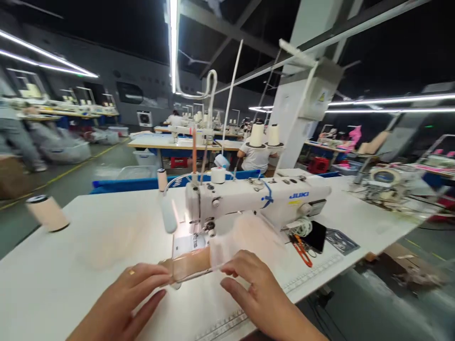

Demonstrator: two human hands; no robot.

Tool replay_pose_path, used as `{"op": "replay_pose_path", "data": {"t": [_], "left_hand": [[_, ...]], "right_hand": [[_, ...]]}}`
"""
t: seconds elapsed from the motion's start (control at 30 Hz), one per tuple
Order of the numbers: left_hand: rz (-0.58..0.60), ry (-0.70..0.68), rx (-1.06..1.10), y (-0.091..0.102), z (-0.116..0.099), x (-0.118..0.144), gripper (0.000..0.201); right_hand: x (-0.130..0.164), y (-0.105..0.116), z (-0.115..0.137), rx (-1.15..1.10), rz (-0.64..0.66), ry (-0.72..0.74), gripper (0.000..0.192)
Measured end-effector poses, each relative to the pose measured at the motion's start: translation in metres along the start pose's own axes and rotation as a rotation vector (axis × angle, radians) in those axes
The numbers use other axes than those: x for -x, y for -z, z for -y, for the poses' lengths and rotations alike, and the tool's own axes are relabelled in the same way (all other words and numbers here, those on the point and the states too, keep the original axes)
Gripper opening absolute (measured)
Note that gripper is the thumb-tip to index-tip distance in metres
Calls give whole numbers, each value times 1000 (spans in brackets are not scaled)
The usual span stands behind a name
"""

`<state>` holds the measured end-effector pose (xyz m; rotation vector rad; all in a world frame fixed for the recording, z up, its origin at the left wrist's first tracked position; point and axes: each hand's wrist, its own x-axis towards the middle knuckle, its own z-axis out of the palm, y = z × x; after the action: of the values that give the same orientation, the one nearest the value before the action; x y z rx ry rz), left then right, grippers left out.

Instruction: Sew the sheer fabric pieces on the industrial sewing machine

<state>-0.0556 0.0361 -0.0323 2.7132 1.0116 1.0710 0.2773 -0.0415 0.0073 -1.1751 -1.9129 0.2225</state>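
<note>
A strip of sheer peach fabric (194, 266) stretches between my hands in front of the sewing machine (249, 196). My left hand (133, 296), with a ring on one finger, has the strip's left end at its fingertips; the thumb sits lower. At the right end, the curled fingers of my right hand (250, 286) hold the edge, though blur softens the exact grip. The machine's needle area (206, 229) lies just beyond the strip, lit by a lamp. More pale sheer fabric (254, 234) lies under the machine arm, and a blurred peach piece (113, 239) rests at left.
A peach thread cone (48, 213) stands on the left of the white table (149, 327). Orange-handled snips (301, 251), a black phone (316, 236) and a grey plate (341, 240) lie at right. A ruler scale (223, 327) runs along the front edge. A co-worker (254, 158) sits behind.
</note>
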Motion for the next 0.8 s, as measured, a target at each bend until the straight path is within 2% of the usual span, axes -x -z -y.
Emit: {"op": "replay_pose_path", "data": {"t": [0.03,0.1,0.17,0.3,0.4,0.47,0.5,0.53,0.6,0.67,0.73,0.8], "left_hand": [[30,6,23,2,-9,-3,23],[52,30,57,5,-23,-8,23],[61,50,96,7,-33,-12,23],[132,67,163,2,-50,-26,21],[214,13,168,-17,-63,-46,32],[296,-108,152,-36,-69,-58,48],[347,-168,129,-45,-70,-63,50],[394,-208,89,-54,-70,-66,46],[434,-298,-43,-63,-67,-67,20],[428,-361,-139,-60,-60,-60,5],[397,-363,-168,-44,-55,-46,11],[391,-289,-145,-21,-54,-30,15]], "right_hand": [[0,-2,6,-85,37,-6,13],[1,-3,7,-145,9,-31,16],[3,-4,-2,-79,-27,-46,18],[13,-20,-25,139,49,-19,19],[23,-40,-34,215,46,16,32],[29,-51,-37,212,17,27,43],[32,-55,-39,208,6,31,48],[35,-58,-42,209,-2,36,51],[39,-61,-49,222,15,66,53],[40,-61,-58,231,59,141,47],[40,-61,-65,253,105,241,36],[39,-61,-67,284,145,311,27]]}}
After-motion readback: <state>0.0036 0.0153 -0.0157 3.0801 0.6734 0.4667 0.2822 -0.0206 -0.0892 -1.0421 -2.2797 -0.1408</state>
